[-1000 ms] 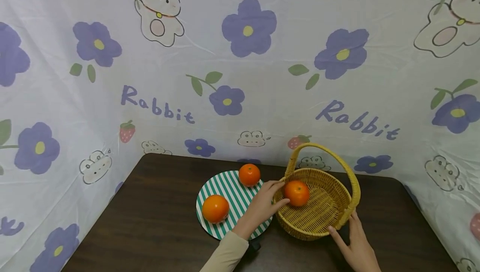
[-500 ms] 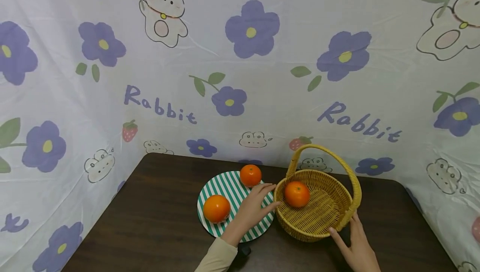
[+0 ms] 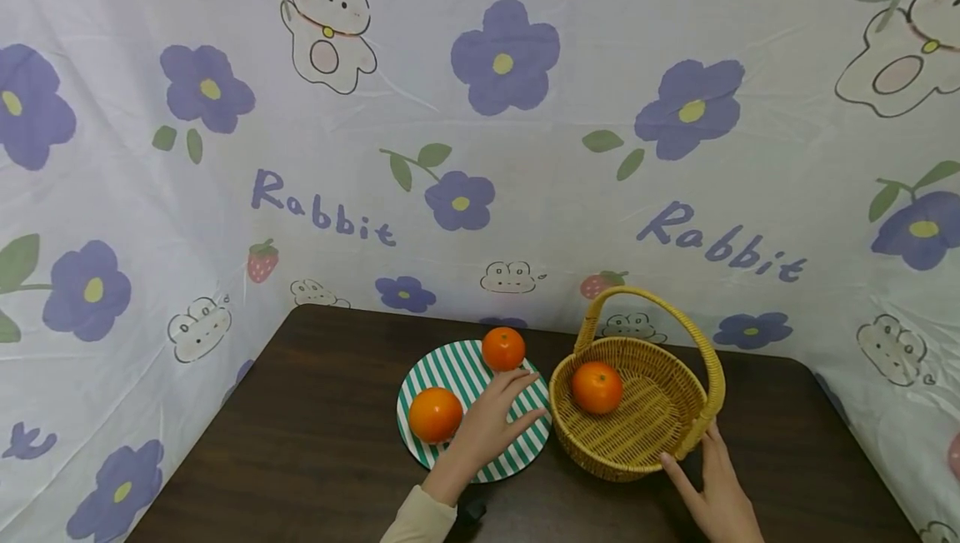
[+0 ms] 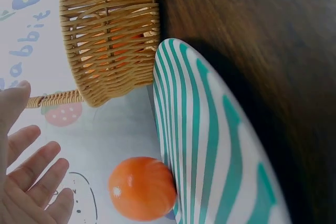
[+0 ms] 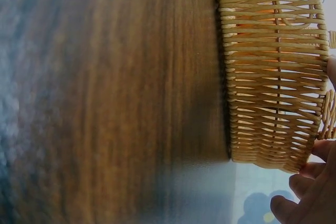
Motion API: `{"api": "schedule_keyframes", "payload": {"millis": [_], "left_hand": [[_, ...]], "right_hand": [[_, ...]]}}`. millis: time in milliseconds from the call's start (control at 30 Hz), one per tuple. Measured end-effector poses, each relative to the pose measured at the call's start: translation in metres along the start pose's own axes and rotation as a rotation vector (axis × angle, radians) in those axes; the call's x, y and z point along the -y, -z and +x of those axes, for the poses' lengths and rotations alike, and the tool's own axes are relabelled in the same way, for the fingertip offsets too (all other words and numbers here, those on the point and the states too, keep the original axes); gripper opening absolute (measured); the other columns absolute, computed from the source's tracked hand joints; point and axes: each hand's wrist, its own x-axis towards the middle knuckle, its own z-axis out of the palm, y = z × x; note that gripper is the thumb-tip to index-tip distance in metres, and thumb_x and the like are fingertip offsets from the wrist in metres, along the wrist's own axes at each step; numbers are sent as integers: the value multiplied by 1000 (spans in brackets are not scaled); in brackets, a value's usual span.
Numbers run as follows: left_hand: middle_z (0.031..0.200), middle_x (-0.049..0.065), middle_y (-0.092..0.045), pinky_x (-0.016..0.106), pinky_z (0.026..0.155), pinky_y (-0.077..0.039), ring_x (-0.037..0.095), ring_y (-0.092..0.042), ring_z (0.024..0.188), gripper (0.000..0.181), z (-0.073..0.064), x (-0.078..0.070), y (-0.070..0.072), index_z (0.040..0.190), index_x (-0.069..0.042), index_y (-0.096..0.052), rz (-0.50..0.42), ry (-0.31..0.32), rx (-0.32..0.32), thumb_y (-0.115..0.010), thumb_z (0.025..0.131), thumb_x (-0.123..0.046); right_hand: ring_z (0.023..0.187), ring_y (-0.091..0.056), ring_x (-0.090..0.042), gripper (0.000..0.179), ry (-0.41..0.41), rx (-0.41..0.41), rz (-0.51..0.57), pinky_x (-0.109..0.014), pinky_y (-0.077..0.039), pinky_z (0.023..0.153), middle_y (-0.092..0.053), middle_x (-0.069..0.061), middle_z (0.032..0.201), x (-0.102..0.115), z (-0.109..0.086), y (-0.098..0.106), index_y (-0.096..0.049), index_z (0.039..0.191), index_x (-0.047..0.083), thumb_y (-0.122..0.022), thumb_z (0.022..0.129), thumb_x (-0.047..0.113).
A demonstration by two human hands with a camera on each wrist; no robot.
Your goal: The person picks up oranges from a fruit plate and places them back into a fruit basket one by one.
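A yellow wicker basket [image 3: 628,439] with an arched handle stands on the table, with one orange [image 3: 597,387] inside at its left. My right hand [image 3: 717,493] holds the basket's right side by the handle's foot, thumb at the rim [image 5: 321,35] and fingers against the outer wall. My left hand [image 3: 491,418] hovers over the green-and-white striped round plate [image 3: 525,451], fingers spread and holding nothing. Two more oranges lie on that plate: one at the left [image 3: 435,415], one at the back [image 3: 503,349], just beyond my left fingertips.
The dark wood table [image 3: 315,443] reaches back to a white cloth [image 3: 555,193] printed with flowers and rabbits. A small black object [image 3: 471,513] shows below the left wrist. Plate and basket stand side by side.
My left hand has drawn away from the orange in the basket, leftward over the striped plate. My right hand stays at the basket's side.
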Motion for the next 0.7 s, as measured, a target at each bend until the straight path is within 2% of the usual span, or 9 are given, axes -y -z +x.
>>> {"api": "schedule_keyframes", "payload": {"millis": [300,567,700], "left_hand": [[136,2,-48,37,94,-46,18,-46,124,52,-8,6,8,136,-21,-47,12,-1,-9,-61,89,-38],[137,4,-46,37,96,-44,20,-44,125,54,-13,12,15,137,-18,-45,-33,-1,-11,-62,89,-34],[138,5,-45,39,97,-43,20,-43,126,55,-16,14,20,138,-18,-44,-63,29,6,-60,89,-36]], "right_hand": [[129,-14,-56,95,-21,14,-8,-70,-31,87,17,-25,150,1,0,1,14,147,6,-35,90,65],[129,-12,-56,96,-35,27,-5,-71,-30,88,19,-25,149,0,1,1,14,146,5,-34,89,66],[129,-13,-57,97,-23,11,-2,-71,-30,87,18,-25,150,-2,3,0,13,147,5,-34,89,66]]}}
